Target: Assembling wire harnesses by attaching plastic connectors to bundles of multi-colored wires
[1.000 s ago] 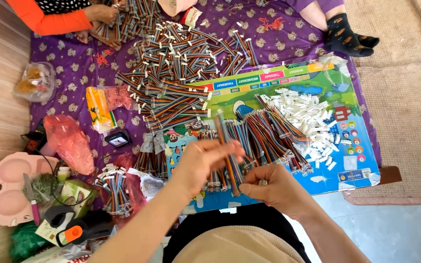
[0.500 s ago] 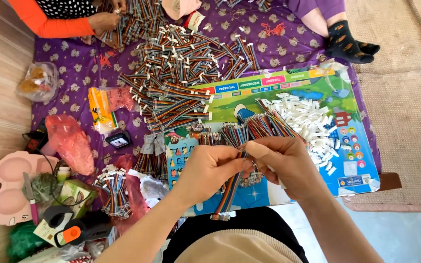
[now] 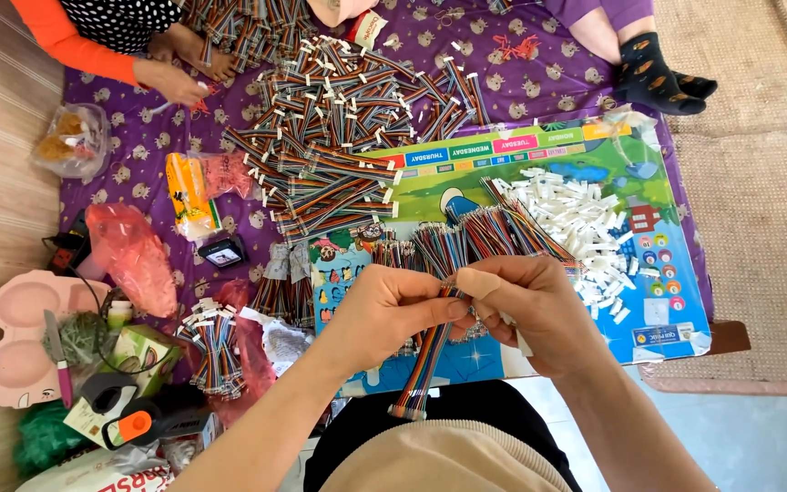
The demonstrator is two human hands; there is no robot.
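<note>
a purple patterned cloth (image 3: 539,73) is covering the floor, and a colourful picture board (image 3: 658,273) is lying across its near right part, carrying most of the work. a big heap of rainbow ribbon cables (image 3: 339,118) is spreading over the cloth beyond the board's far left corner, a pile of white connector housings (image 3: 585,214) is sitting toward the board's right edge, and a fan of loose wire bundles (image 3: 480,232) is lying on the board just beyond the hands. the left hand (image 3: 384,314) and the right hand (image 3: 526,310) are meeting over the board's near edge, both closed in a pinch on the top of one rainbow ribbon cable (image 3: 425,364). its long axis is running from the fingertips down and slightly left toward the person's lap, the free end hanging past the near edge; the left hand is sitting nearer that hanging length. compared with a second ago, the hands are closer together and nearer the body, and the cable is hanging lower. a co-worker's hand (image 3: 170,82) is working at the cloth's far left corner.
</note>
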